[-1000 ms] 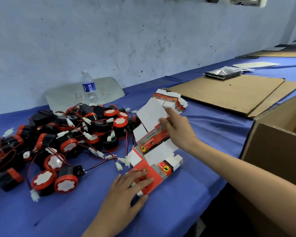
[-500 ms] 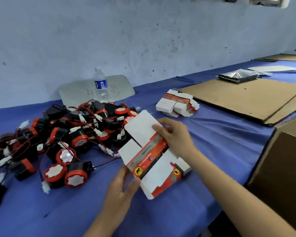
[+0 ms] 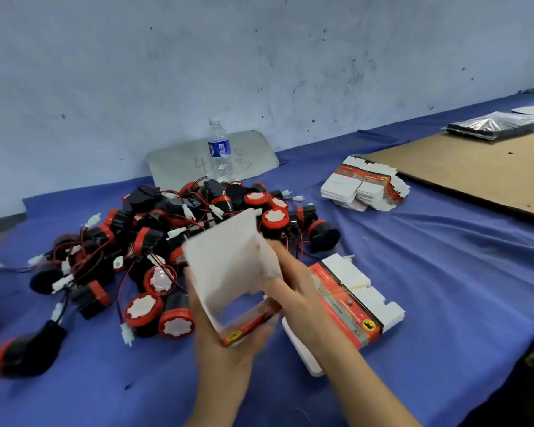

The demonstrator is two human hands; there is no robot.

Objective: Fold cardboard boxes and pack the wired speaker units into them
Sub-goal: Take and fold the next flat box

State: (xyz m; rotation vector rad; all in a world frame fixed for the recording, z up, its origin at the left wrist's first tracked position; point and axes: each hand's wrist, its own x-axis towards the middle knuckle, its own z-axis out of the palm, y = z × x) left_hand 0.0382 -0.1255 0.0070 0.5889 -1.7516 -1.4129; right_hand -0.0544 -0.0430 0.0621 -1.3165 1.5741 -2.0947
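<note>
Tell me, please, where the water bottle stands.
In the head view, the bottle stands upright left of centre, in front of the grey panel and just behind the speaker pile.

1 box blank has been lifted and popped open into a tube, gripped now by the left hand and right hand.

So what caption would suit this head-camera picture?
Left hand and right hand hold a half-folded carton beside a heap of wired speaker units.
</note>
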